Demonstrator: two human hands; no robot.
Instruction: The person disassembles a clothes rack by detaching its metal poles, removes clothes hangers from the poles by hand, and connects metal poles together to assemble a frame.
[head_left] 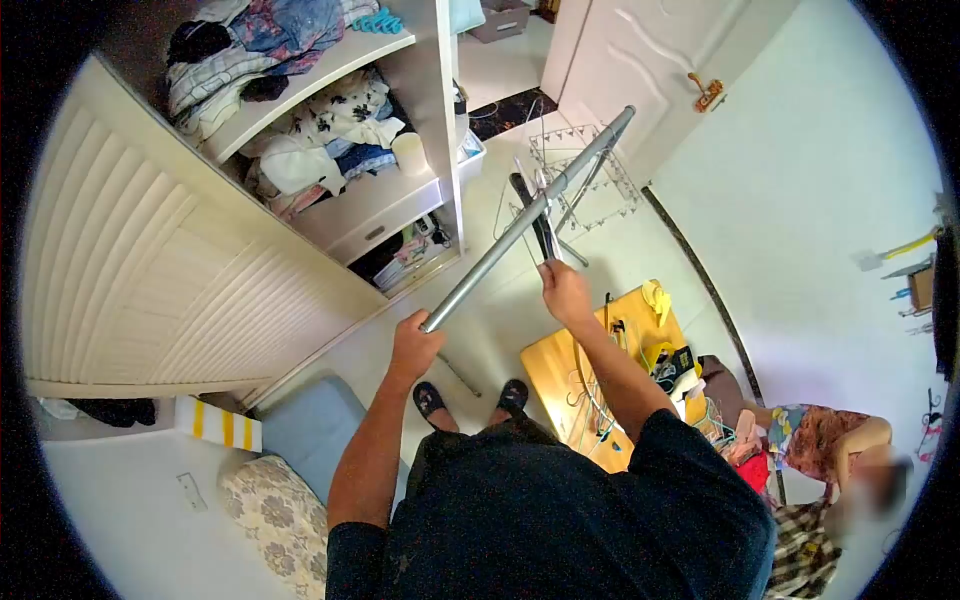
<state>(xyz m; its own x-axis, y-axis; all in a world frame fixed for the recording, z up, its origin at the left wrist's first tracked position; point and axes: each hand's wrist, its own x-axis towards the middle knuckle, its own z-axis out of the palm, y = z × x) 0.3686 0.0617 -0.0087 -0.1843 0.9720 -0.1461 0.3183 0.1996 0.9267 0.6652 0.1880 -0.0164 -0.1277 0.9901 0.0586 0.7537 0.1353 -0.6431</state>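
A grey metal pole (500, 250) on a clothes rack runs diagonally in front of me. My left hand (415, 345) is closed round its near end. In my right hand (567, 292) is the lower end of a bundle of black and pale clothes hangers (545, 238), held against the pole; how many I cannot tell. Beyond them a wire rack with small clips (590, 180) is seen around the pole's far part; whether it hangs or stands is unclear. Below my right forearm more hangers (590, 395) lie on a wooden table (545, 365).
An open wardrobe (448, 130) with piled clothes (325, 130) stands at the left, beside a louvred door (150, 260). A white door (650, 70) is at the back. Another person (835, 445) is at the right. A blue cushion (325, 425) lies by my left arm.
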